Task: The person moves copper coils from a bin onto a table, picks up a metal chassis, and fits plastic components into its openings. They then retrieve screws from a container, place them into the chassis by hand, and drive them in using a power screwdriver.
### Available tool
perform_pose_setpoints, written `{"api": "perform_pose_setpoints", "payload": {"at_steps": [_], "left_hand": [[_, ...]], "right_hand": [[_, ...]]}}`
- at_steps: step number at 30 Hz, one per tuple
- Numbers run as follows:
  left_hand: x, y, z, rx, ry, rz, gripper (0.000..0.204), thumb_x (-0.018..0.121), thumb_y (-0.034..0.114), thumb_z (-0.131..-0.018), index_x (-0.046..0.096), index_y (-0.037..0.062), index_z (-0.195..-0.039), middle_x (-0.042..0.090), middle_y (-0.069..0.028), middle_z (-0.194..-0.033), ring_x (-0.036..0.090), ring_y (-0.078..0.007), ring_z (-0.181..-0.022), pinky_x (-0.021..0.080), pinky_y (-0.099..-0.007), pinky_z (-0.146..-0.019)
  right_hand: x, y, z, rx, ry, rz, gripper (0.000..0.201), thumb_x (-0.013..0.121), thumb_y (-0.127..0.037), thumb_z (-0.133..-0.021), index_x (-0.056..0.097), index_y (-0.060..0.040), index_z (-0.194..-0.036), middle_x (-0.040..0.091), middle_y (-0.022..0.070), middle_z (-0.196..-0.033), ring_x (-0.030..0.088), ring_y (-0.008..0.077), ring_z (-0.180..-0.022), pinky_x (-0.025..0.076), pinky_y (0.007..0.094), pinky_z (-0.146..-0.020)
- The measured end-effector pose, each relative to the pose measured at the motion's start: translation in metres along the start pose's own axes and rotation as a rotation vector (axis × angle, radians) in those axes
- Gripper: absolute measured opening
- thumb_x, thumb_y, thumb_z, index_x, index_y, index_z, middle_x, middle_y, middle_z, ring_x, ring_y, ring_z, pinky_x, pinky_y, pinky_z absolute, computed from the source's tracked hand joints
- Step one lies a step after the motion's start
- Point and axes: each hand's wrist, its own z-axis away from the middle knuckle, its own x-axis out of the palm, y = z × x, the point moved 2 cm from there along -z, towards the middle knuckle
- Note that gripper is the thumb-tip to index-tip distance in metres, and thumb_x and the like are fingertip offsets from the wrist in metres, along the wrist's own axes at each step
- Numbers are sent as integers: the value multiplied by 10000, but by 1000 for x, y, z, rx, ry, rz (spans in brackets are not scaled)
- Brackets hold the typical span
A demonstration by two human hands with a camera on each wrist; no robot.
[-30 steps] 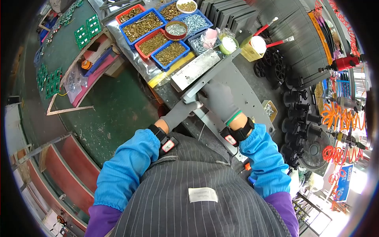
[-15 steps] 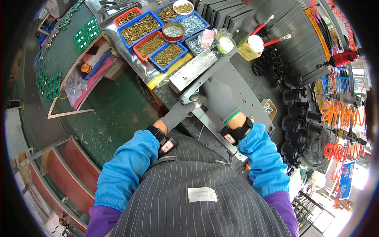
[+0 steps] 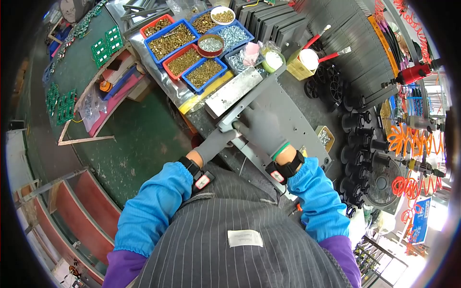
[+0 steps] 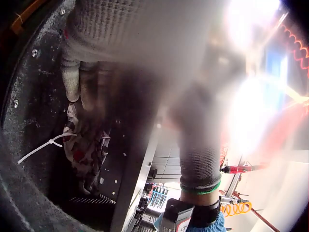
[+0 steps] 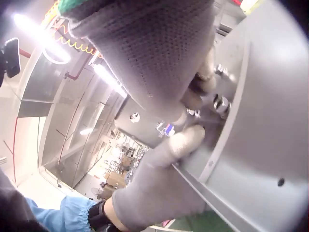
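A grey metal panel with a raised flange lies on the bench. At its near-left corner my left hand grips the flange edge; its thumb presses on top in the right wrist view. Over the flange, my right hand bends its fingers down into the channel. The right wrist view shows my right hand with fingertips closed around a small shiny fastener, partly hidden. A hex-headed bolt stands beside those fingers. Blurred in the left wrist view, my left hand has fingers below the panel.
A pale metal block lies against the flange. Behind are blue and red trays of fasteners, a yellow container with brushes, and black reels. A small box of screws sits right of the panel.
My right hand has shifted slightly down and its index finger now points toward the flange corner. My left hand keeps its hold at the corner, moving slightly with the panel.
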Motion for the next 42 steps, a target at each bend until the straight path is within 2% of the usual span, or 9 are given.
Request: {"api": "perform_pose_setpoints", "payload": {"at_steps": [10,16,19,24,26,34,38,40,42], "left_hand": [[4,6,10,-30,6,-41,482,664,368,-984,594,60,-1349,634,-13,-1262,575,-135,-1150,459,-310,-998],[-1,-2,0,17,14,68,501,762,293,-893,599,44,-1296,653,-66,-1220,642,-196,-1111,547,-364,-920],[-1,-8,-3,0,-11,122,501,755,303,-901,598,53,-1306,651,-64,-1227,642,-194,-1099,548,-358,-907],[1,-4,-3,12,-19,33,517,714,323,-932,574,30,-1334,639,-87,-1259,631,-192,-1124,530,-356,-940],[-7,-15,-10,-14,-22,28,578,750,380,-896,583,40,-1333,638,-81,-1262,632,-200,-1119,537,-360,-902],[-2,-7,-6,55,-9,-77,634,724,488,-871,599,68,-1328,655,-62,-1209,605,-191,-1084,502,-352,-892],[-3,-14,-8,29,6,-64,624,712,487,-873,596,81,-1332,652,-46,-1198,594,-172,-1089,492,-338,-897],[-2,-9,-10,55,-38,-44,606,710,478,-874,603,90,-1326,653,-34,-1178,594,-162,-1065,484,-327,-885],[-3,-9,-10,28,-18,-33,583,719,462,-871,621,78,-1299,656,-26,-1144,590,-153,-1038,482,-317,-864]], "right_hand": [[-24,11,19,-126,-21,-9,286,742,-325,-849,695,-69,-965,677,142,-1051,680,347,-859,546,438,-756],[-213,78,34,-100,1098,177,249,753,-54,-784,651,-61,-1012,596,91,-1042,607,208,-835,528,313,-712],[-276,180,58,355,1452,-68,512,787,-154,-838,541,-22,-1267,596,110,-1128,612,218,-981,537,347,-765],[-329,221,52,602,1276,72,627,831,-231,-838,524,23,-1323,663,168,-1181,678,264,-962,518,390,-900],[-337,233,47,299,1354,235,618,844,-289,-825,566,24,-1280,686,172,-1155,670,286,-972,503,397,-905],[-347,166,23,-63,1310,-771,435,688,-280,-973,614,75,-1213,661,168,-1182,642,209,-1079,530,320,-948],[-306,123,33,-168,1139,-451,434,657,-161,-969,524,47,-1326,616,146,-1248,636,259,-1136,537,413,-995],[-253,56,30,-213,953,-1309,479,632,-105,-936,492,-4,-1382,583,124,-1274,617,272,-1174,469,464,-1078],[-207,44,32,-115,946,-1133,447,636,-96,-895,519,-21,-1320,593,88,-1190,611,251,-1136,419,486,-1112]]}}
